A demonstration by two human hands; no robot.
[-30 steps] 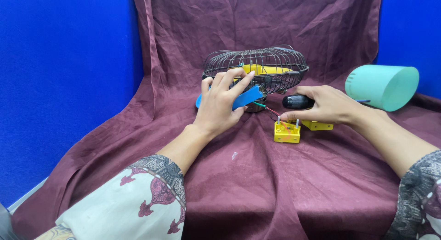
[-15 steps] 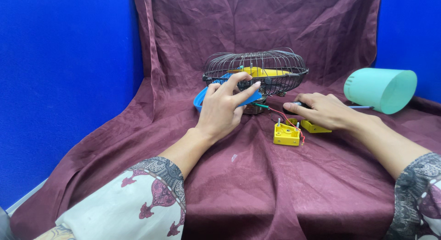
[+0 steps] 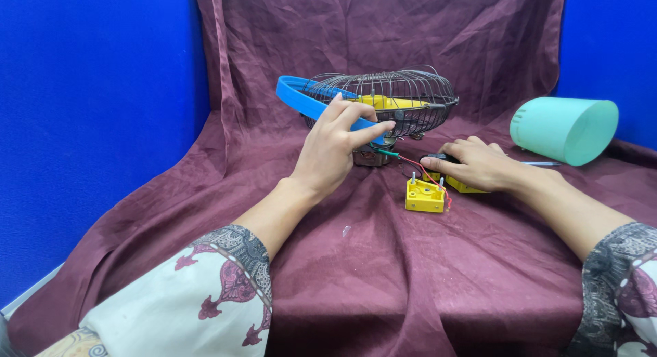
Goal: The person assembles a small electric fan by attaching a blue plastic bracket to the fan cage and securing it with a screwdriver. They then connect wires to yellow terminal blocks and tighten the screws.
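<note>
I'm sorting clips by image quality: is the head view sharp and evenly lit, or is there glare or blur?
Head view: light is soft and even, no glare; the left hand, blue ring and wire cage are sharp; the right hand and yellow block too; only faint shadows lie in the cloth folds.

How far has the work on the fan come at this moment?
Done: the blue ring is tilted up off the wire cage on the left side. In hand: the left hand holds the ring; the right hand rests on a black part beside the yellow block. Left: the cage is not yet opened, yellow blades inside.
</note>
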